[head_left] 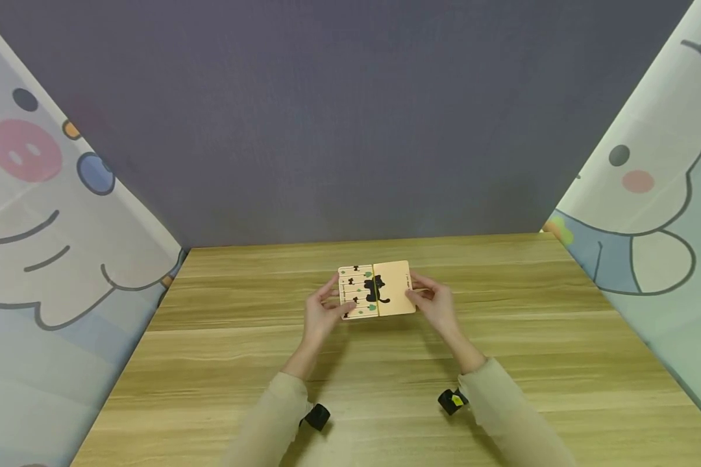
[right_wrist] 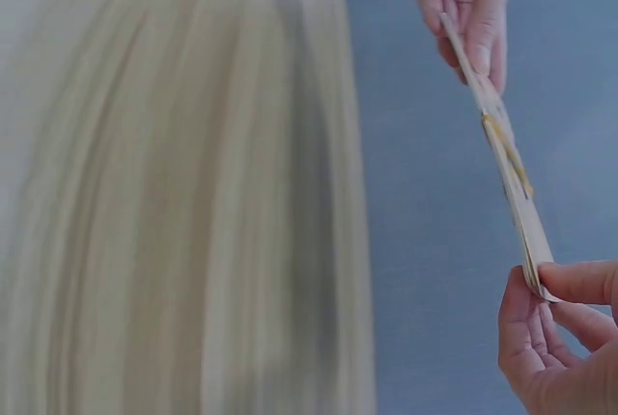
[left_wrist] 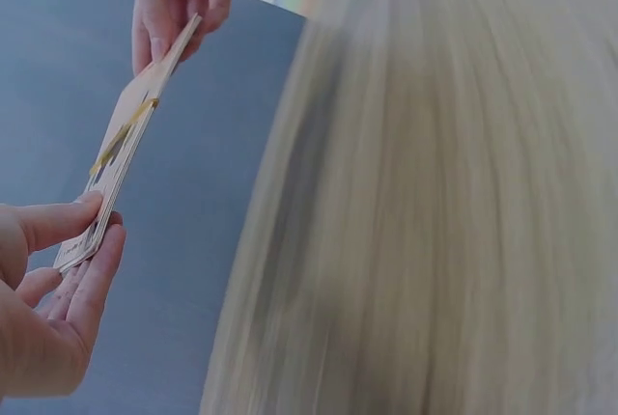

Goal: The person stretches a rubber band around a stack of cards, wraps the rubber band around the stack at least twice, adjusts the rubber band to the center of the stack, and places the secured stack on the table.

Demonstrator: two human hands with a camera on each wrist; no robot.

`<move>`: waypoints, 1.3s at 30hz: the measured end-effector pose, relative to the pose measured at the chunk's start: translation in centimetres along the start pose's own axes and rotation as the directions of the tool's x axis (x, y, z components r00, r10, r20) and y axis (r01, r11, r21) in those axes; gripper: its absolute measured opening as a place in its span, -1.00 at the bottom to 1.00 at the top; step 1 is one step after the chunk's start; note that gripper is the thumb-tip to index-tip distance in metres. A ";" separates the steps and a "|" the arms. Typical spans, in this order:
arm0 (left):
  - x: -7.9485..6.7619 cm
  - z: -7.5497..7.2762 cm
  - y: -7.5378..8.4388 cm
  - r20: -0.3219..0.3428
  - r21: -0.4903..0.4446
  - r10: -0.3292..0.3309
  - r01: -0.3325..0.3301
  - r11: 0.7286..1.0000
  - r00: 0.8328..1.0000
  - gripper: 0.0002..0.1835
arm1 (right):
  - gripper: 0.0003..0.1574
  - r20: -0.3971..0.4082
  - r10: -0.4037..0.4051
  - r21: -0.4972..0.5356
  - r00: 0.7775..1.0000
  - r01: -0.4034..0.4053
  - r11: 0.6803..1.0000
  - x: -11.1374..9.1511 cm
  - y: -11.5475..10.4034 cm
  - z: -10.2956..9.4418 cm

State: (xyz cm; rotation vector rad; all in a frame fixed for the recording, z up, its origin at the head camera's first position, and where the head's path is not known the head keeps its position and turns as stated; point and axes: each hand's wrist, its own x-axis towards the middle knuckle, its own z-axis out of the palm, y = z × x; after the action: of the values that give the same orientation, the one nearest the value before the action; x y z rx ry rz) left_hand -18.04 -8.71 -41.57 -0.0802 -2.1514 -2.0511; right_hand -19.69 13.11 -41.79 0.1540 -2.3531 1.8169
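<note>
Between both hands, above the wooden table, is a thin, layered stack of cards [head_left: 394,279] with a black cat print. Its left half has lines and small cats; the right half is plain cream with tiny writing. A yellow rubber band [left_wrist: 124,135] crosses its middle. My left hand [head_left: 322,318] pinches the left end, thumb on the printed face and fingers behind. My right hand [head_left: 438,306] pinches the right end the same way. In the right wrist view the stack [right_wrist: 502,145] shows nearly edge-on, tilted, with a hand at each end.
The wood-grain table [head_left: 228,376] spreads under the hands. A dark grey panel [head_left: 350,130] rises behind it, and cartoon-print panels [head_left: 47,259] flank both sides. Black wrist devices [head_left: 317,417] sit by the light sleeves.
</note>
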 end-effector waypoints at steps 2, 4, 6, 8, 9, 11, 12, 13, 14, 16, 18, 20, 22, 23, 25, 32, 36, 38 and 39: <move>0.6 -0.1 -0.9 0.003 0.017 -0.003 0.003 1.000 1.000 -0.27 | -0.50 -0.001 0.000 -0.005 1.000 0.000 1.000 0.2 0.3 0.2; 1.2 -0.2 -1.8 -0.004 0.049 0.001 -0.001 0.999 1.000 -0.27 | -0.50 -0.006 0.003 -0.015 1.000 -0.003 1.000 0.5 0.6 0.4; 1.7 -0.1 -2.4 -0.011 0.098 0.012 -0.011 0.995 1.000 -0.28 | -0.50 -0.006 0.011 -0.022 1.000 -0.011 1.000 0.8 0.9 0.5; 2.1 -0.1 -2.8 -0.019 0.139 0.026 -0.023 0.990 0.999 -0.29 | -0.49 -0.001 0.027 -0.023 1.000 -0.027 0.999 1.2 1.2 0.6; 2.4 -0.1 -3.0 -0.021 0.152 0.029 -0.025 0.988 0.999 -0.29 | -0.48 0.002 0.034 -0.022 0.999 -0.034 0.999 1.4 1.3 0.7; 2.8 -0.1 -3.4 -0.015 0.151 0.026 -0.024 0.988 1.000 -0.29 | -0.48 0.006 0.052 -0.019 0.999 -0.052 0.998 1.8 1.7 0.8; 3.0 -0.1 -3.6 -0.010 0.147 0.022 -0.020 0.989 1.000 -0.29 | -0.48 0.008 0.061 -0.017 0.998 -0.061 0.998 2.0 1.9 0.9; 3.1 -0.1 -3.8 -0.006 0.138 0.011 -0.010 0.990 1.000 -0.30 | -0.49 0.008 0.072 -0.014 0.997 -0.072 0.997 2.2 2.1 0.9; 3.3 -0.1 -4.0 -0.001 0.127 -0.001 0.001 0.992 1.000 -0.30 | -0.49 0.011 0.081 -0.012 0.997 -0.081 0.997 2.4 2.3 1.0; 3.6 -0.1 -4.4 0.005 0.117 -0.024 0.023 0.993 1.000 -0.31 | -0.50 0.015 0.108 -0.003 0.994 -0.108 0.994 2.8 2.6 1.1; 3.9 -0.1 -4.8 0.007 0.124 -0.037 0.036 0.992 0.999 -0.33 | -0.50 0.022 0.139 -0.002 0.990 -0.139 0.990 3.1 3.0 1.3; 4.2 -0.1 -5.1 0.013 0.120 -0.054 0.052 0.991 0.998 -0.33 | -0.49 0.031 0.172 -0.002 0.985 -0.172 0.985 3.4 3.3 1.4; 4.6 0.0 -5.4 0.020 0.125 -0.071 0.068 0.990 0.997 -0.33 | -0.48 0.036 0.202 -0.014 0.979 -0.201 0.979 3.6 3.6 1.4; 4.7 0.1 -5.5 0.021 0.129 -0.079 0.075 0.989 0.997 -0.32 | -0.48 0.035 0.214 -0.022 0.976 -0.213 0.977 3.7 3.7 1.4; 5.0 0.2 -5.8 0.026 0.138 -0.099 0.094 0.986 0.995 -0.32 | -0.48 0.032 0.226 -0.045 0.974 -0.224 0.973 3.8 3.9 1.5; 5.6 0.6 -7.2 0.004 0.146 -0.147 0.144 0.979 0.989 -0.35 | -0.49 0.017 0.234 -0.095 0.972 -0.231 0.968 4.4 4.8 1.7; 5.8 0.9 -7.7 -0.013 0.125 -0.174 0.175 0.977 0.985 -0.39 | -0.51 0.017 0.275 -0.079 0.961 -0.273 0.959 4.7 5.4 1.6; 5.9 0.9 -8.0 -0.006 0.098 -0.148 0.148 0.984 0.989 -0.41 | -0.51 0.021 0.301 -0.077 0.953 -0.299 0.951 4.7 5.6 1.6; 5.9 0.9 -8.1 -0.007 0.095 -0.144 0.144 0.985 0.990 -0.41 | -0.52 0.021 0.314 -0.079 0.949 -0.311 0.947 4.7 5.7 1.5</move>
State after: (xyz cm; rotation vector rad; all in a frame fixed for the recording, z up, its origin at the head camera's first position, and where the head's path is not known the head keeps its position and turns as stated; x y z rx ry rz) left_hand -25.19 -8.70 -48.63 0.0901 -2.3140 -2.0180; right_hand -25.46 13.17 -46.62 -0.2134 -2.5871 1.8618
